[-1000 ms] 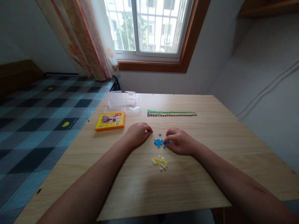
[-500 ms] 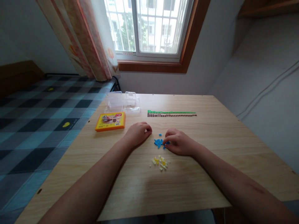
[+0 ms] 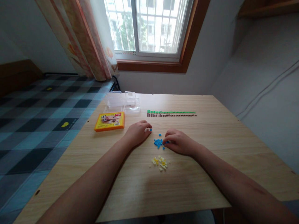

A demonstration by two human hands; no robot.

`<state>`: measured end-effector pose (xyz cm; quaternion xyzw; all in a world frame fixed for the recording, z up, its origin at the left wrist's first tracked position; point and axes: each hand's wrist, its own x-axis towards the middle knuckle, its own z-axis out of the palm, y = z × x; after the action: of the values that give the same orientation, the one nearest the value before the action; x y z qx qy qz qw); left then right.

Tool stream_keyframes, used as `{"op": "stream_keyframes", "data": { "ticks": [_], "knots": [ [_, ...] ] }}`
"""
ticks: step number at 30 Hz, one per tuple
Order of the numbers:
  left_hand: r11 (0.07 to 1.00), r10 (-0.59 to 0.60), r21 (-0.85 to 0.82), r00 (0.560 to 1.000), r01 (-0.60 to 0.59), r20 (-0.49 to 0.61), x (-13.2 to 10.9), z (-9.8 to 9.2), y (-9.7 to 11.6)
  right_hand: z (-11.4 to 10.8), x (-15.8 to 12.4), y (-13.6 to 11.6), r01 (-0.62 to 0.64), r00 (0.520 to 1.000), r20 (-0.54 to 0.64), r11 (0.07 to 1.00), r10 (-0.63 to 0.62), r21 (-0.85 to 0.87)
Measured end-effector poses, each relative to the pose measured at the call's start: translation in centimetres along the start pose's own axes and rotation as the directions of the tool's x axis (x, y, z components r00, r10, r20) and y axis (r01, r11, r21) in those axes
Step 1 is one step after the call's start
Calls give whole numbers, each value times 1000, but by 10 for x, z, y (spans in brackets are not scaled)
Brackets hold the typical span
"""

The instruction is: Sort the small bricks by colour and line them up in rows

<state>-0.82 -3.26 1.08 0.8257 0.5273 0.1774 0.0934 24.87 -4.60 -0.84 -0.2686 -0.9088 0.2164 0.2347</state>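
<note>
My left hand (image 3: 139, 133) rests on the table with fingers curled. A tiny blue brick (image 3: 150, 130) shows between its thumb and forefinger. My right hand (image 3: 178, 141) is at the right side of a small pile of blue bricks (image 3: 158, 143), its fingers bent together, with blue showing between fingertips and thumb. A lone blue brick (image 3: 160, 135) lies just beyond the pile. Nearer to me is a heap of pale yellow bricks (image 3: 161, 163). Farther off, green bricks (image 3: 171, 112) and dark brown bricks (image 3: 171, 115) stand in two parallel rows.
A yellow-orange box (image 3: 109, 121) with printed pictures lies at the left of the wooden table (image 3: 198, 186). Behind it stand open clear plastic containers (image 3: 132, 105). A bed with a checked cover (image 3: 77, 104) borders the table's left side; a window (image 3: 158, 31) is beyond.
A blue brick now shows at my left fingertips, where none was visible before. The fingers of my right hand have shifted only slightly at the blue pile.
</note>
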Motion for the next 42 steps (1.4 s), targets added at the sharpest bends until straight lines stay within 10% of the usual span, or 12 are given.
{"op": "stream_keyframes", "data": {
  "ticks": [27,32,42],
  "knots": [
    [1000,9,10,1000,-9,2,1,5,-4,3,6,-3,36,994,-95,991,-49,-127],
    [999,-22,37,1000,22,-2,0,1,0,-4,5,6,-168,914,-386,982,123,-85],
    [1000,-18,17,1000,18,-22,0,2,0,-1,5,35,-337,903,-323,934,285,-119]
  ]
}}
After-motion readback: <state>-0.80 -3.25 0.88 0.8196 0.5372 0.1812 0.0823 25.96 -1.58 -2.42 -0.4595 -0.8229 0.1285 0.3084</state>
